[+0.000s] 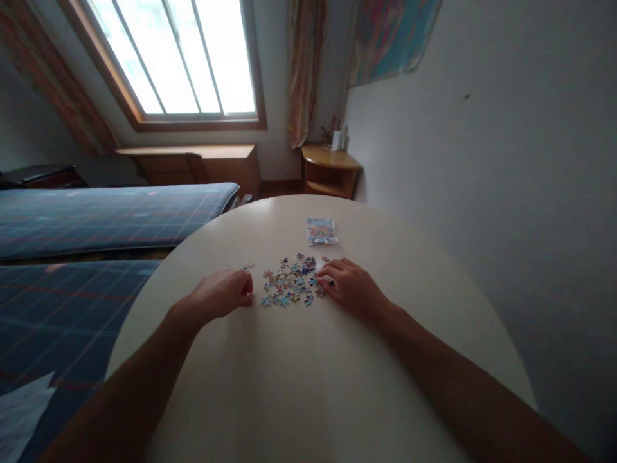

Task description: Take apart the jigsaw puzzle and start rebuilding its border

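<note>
A loose heap of small, colourful jigsaw puzzle pieces (pixel 289 281) lies spread on the round cream table (pixel 289 373). My left hand (pixel 224 292) rests at the heap's left side with its fingers curled in. What it may hold is hidden. A few puzzle pieces (pixel 247 266) lie apart, just beyond its knuckles. At the right edge of the heap is my right hand (pixel 348 286), its fingers bent and apart, the tips touching or just over the pieces there. Behind the heap lies a flat picture packet (pixel 321 231), with a blue and orange print.
To the left stands a bed with a blue plaid cover (pixel 96 215), and white paper (pixel 24 411) lies at the lower left. A pale wall (pixel 506 180) runs along the right. Beyond the table are a wooden desk (pixel 216 152) and a corner shelf (pixel 330 156).
</note>
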